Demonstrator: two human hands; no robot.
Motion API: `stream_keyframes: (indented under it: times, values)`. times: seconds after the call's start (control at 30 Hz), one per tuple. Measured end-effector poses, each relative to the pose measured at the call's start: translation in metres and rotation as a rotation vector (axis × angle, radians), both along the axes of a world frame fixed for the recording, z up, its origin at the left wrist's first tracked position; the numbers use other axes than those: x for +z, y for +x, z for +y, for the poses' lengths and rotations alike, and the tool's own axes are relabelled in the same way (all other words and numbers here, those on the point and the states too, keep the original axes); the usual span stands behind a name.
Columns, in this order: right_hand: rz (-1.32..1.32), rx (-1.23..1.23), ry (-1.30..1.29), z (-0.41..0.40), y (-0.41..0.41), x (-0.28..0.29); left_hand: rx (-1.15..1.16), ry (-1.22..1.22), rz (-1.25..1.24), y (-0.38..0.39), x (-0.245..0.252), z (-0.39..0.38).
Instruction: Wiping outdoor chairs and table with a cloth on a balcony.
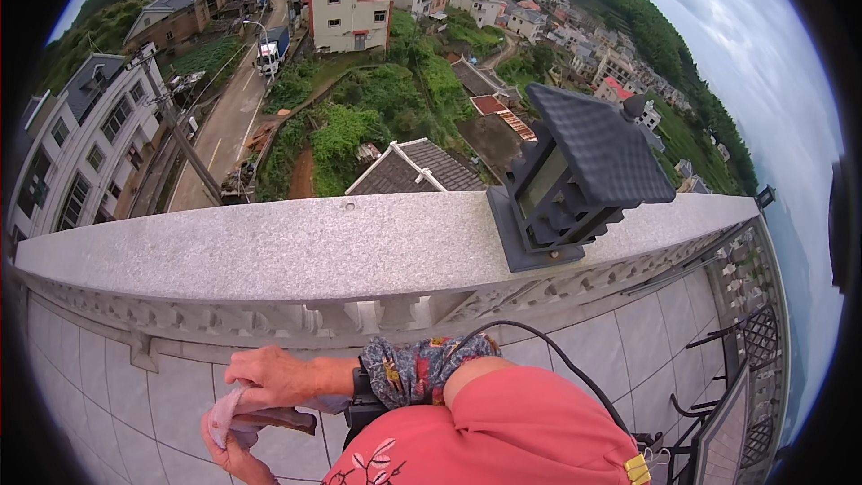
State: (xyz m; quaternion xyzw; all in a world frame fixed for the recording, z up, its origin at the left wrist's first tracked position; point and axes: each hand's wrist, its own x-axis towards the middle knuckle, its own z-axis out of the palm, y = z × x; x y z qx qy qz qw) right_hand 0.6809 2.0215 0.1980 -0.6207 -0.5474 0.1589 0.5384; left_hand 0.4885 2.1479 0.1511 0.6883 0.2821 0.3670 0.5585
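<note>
My right hand (269, 377) reaches across from the right, in a floral sleeve cover (411, 370) with a black band at the wrist. Its fingers pinch the upper part of a pale pink cloth (223, 415). Below it, partly cut off by the lower fisheye rim, my left hand (236, 459) grips the cloth's other side. A dark brown strip (293, 419) sticks out to the right from between the hands; whether it belongs to the cloth I cannot tell. Both hands are held over the tiled floor, on the near side of a granite-topped balustrade (269, 249).
A dark lantern-shaped lamp (572, 182) stands on the balustrade top. Light tiles (182, 391) cover the terrace floor. A black cable (552, 347) loops beside my red shirt (485, 431). Black metal furniture (700, 411) stands at right. Beyond the balustrade lie a road (222, 135) and houses.
</note>
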Motion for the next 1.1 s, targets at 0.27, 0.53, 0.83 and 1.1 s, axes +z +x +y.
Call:
stream_keyframes:
  times: [0.27, 0.53, 0.83, 1.1]
  values:
    - [-0.170, 0.123, 0.000, 0.003, -0.007, -0.027, 0.042, -0.167, -0.205, 0.006, 0.031, -0.009]
    - [0.065, -0.059, -0.108, 0.009, 0.001, -0.025, 0.012, -0.022, -0.093, -0.017, -0.011, 0.012]
    - [0.208, -0.207, 0.055, 0.018, -0.008, -0.011, -0.291, -0.229, 0.091, -0.001, -0.034, -0.024]
    - [0.057, -0.108, 0.095, 0.031, -0.059, 0.003, -0.415, -0.186, 0.227, 0.015, -0.054, -0.041]
